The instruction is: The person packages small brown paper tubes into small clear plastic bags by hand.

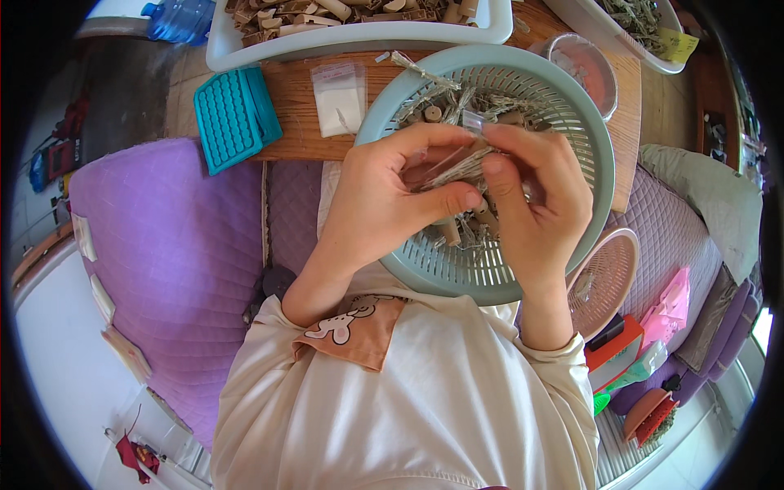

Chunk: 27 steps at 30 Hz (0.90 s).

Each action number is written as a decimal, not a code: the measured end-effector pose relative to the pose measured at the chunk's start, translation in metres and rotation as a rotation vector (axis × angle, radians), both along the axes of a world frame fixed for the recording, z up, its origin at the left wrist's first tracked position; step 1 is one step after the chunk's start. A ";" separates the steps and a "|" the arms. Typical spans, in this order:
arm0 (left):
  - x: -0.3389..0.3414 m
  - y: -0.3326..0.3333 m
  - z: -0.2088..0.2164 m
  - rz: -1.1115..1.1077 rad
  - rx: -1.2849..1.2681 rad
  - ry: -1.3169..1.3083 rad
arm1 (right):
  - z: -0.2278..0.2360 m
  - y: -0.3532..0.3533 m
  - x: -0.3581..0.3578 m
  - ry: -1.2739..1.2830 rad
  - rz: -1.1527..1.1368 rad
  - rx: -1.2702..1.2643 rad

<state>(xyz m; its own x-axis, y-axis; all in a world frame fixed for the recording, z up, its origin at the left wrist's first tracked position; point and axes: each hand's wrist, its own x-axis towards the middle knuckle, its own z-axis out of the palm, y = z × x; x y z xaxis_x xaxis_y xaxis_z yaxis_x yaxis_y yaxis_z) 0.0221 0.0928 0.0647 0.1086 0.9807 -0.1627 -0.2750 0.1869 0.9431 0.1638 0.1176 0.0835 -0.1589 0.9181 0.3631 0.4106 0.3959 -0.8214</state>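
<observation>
Over a grey-green slotted basket point(603, 163), my left hand point(398, 181) and my right hand point(541, 181) meet, both closed. Between them is a small clear plastic bag point(473, 122) with a bundle of dried stems point(461, 169) at it. The left thumb and fingers grip the bundle and the bag's side. My right thumb and forefinger pinch the bag near its top edge. How far the stems sit inside the bag is hard to see. Under the hands, the basket holds more dried bundles point(510, 104) and short brown wooden pieces point(449, 231), partly hidden.
Left of the basket, a stack of clear bags point(338, 102) lies on the wooden table point(296, 122), near a teal ridged tray point(233, 117). Behind stands a white bin point(359, 34) of brown pieces. A clear round tub point(581, 73) and pink basket point(627, 245) are at right.
</observation>
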 end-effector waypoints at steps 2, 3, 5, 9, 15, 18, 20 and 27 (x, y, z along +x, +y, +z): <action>0.000 0.000 0.002 -0.023 0.003 -0.006 | -0.003 -0.002 0.004 -0.001 0.026 -0.018; 0.000 0.001 0.002 -0.032 0.007 0.046 | -0.003 -0.002 0.006 -0.001 0.054 -0.035; 0.001 0.001 0.002 -0.038 0.010 0.100 | 0.000 -0.002 0.010 -0.071 0.153 -0.012; 0.005 0.001 -0.002 0.013 -0.056 -0.004 | 0.006 -0.008 0.013 -0.286 0.217 -0.063; 0.007 0.004 -0.004 0.008 0.104 0.134 | -0.021 -0.016 0.007 0.551 0.179 -0.454; 0.009 0.001 -0.008 0.022 0.179 0.227 | -0.020 -0.021 0.010 0.580 0.223 -0.603; 0.011 -0.002 -0.005 0.023 0.149 0.229 | -0.024 -0.023 0.010 0.519 0.141 -0.666; 0.007 0.004 -0.004 0.371 0.808 0.717 | -0.008 -0.018 0.008 0.350 0.084 -0.511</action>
<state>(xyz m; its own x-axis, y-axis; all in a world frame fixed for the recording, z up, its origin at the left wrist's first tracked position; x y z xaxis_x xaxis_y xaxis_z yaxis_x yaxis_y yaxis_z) 0.0290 0.0972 0.0606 -0.0733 0.7788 0.6229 0.4638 -0.5263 0.7126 0.1720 0.0994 0.0751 -0.1891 0.9791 -0.0753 0.0676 -0.0635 -0.9957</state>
